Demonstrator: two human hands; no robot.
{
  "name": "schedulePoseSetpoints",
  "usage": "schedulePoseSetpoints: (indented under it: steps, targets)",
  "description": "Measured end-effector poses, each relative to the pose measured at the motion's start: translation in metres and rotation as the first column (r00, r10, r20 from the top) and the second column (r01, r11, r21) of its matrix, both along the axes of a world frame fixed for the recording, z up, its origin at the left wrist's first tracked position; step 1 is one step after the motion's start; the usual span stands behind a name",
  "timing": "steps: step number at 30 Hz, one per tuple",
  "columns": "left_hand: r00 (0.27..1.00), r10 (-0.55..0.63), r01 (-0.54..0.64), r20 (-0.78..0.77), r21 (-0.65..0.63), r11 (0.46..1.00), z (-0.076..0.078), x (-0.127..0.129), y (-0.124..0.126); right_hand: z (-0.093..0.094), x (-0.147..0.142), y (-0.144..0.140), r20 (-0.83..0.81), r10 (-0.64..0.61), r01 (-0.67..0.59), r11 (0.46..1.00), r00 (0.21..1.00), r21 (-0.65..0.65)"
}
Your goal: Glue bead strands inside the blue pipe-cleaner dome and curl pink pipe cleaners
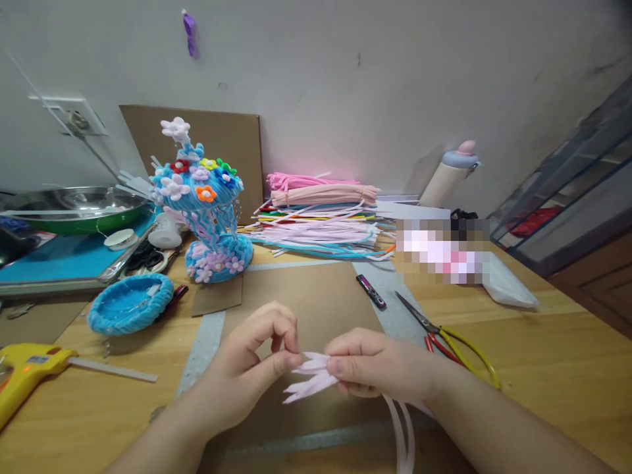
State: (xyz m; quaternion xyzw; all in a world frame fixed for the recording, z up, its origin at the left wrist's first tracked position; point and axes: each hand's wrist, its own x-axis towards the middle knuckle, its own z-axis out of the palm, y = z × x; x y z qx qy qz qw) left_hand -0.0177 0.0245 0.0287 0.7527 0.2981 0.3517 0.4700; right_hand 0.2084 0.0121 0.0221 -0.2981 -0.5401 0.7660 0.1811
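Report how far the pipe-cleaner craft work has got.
Looks done: the blue sculpture stands covered in small flowers, with a blue dish beside it. In hand: the left hand and right hand both pinch a folded pale pink piece, its loops partly shaped. Left: a stack of unused pipe cleaners.

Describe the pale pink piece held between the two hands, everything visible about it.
The pale pink pipe-cleaner piece looks fuzzy and soft, folded into several narrow pointed loops that fan out leftward and downward. The left hand pinches its upper loops with thumb and forefinger; the right hand grips its base. Two long loose strands trail from under the right hand toward the bottom edge, above the brown cardboard sheet.
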Motion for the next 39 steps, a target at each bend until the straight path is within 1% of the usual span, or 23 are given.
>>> schedulePoseSetpoints:
  steps: [3,9,13,21,26,29,31,33,34,35,37,39]
  targets:
    - [0.999,0.000,0.004,-0.046,0.090,0.996,0.002,-0.001,-0.001,0.002,0.000,0.000,-0.003,0.017,-0.017,1.000,1.000,-0.001]
    - [0.997,0.032,-0.020,-0.071,0.161,0.987,0.003,-0.004,0.001,0.001,0.001,-0.001,0.008,0.023,-0.022,1.000,1.000,-0.013]
    - [0.993,0.044,-0.020,-0.108,0.222,0.975,0.005,-0.005,0.001,-0.001,0.002,-0.001,0.014,0.001,0.000,0.999,1.000,-0.037]
    - [0.991,0.011,0.019,-0.130,0.231,0.973,0.004,-0.004,-0.001,-0.001,0.002,-0.001,-0.013,0.031,-0.032,0.999,0.999,-0.019]
    - [0.987,-0.035,0.069,-0.155,0.222,0.972,0.003,-0.004,-0.001,0.002,0.001,-0.001,0.000,0.039,-0.039,0.999,0.999,-0.002]
    - [0.982,-0.061,0.092,-0.180,0.167,0.982,0.004,-0.003,-0.003,0.004,0.001,-0.001,0.009,0.052,-0.052,0.999,0.999,0.004]
    - [0.981,-0.085,0.102,-0.174,0.093,0.990,0.003,-0.003,-0.006,0.005,0.002,0.000,0.021,0.057,-0.058,0.998,0.998,0.016]
    - [0.988,-0.120,0.117,-0.094,-0.039,0.992,0.001,-0.002,-0.009,0.006,0.004,0.000,0.032,0.061,-0.062,0.998,0.998,0.027]
    - [0.992,-0.127,0.125,-0.016,-0.119,0.985,-0.001,-0.001,-0.010,0.007,0.005,0.000,0.037,0.058,-0.059,0.998,0.998,0.030]
    - [0.991,-0.117,0.129,0.071,-0.194,0.973,-0.003,-0.001,-0.010,0.007,0.006,0.000,0.038,0.052,-0.053,0.998,0.998,0.028]
    - [0.976,-0.036,0.102,0.216,-0.303,0.947,-0.006,0.001,-0.008,0.008,0.007,0.000,0.036,0.035,-0.036,0.999,0.999,0.008]
    - [0.958,0.075,0.026,0.278,-0.344,0.939,-0.009,0.002,-0.004,0.009,0.008,-0.001,0.031,0.027,-0.027,1.000,0.999,-0.011]
